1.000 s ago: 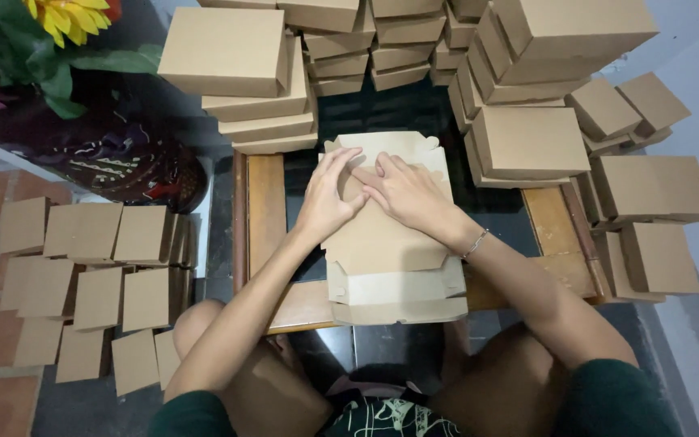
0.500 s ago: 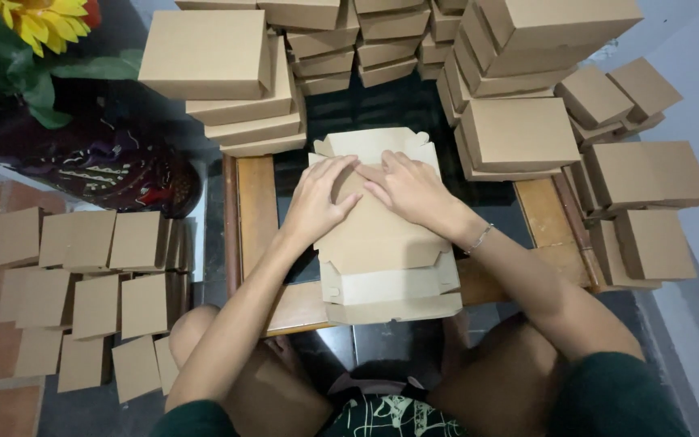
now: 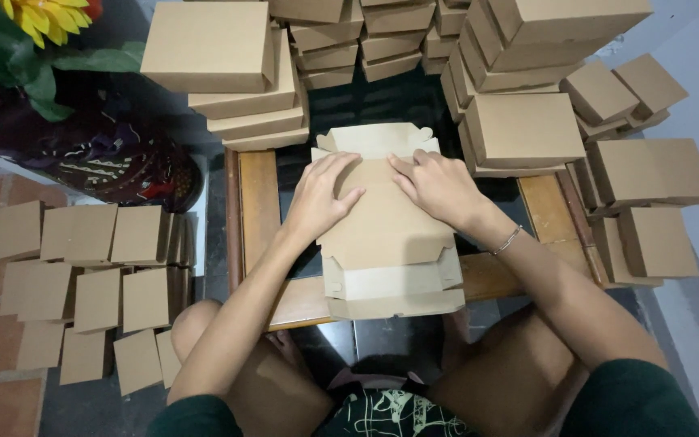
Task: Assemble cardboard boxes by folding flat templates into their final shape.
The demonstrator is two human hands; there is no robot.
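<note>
On flat kraft cardboard blank point(image 3: 386, 222) — both hands point(image 3: 382, 194)

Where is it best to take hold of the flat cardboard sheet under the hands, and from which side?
Probably the near flap edge of the flat cardboard sheet, from the person's side: it overhangs the table edge, while the left hand and right hand press its far half.

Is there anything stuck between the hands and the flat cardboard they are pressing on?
No. The left hand and right hand both lie directly on the flat cardboard box blank, with nothing visible between them.
</note>
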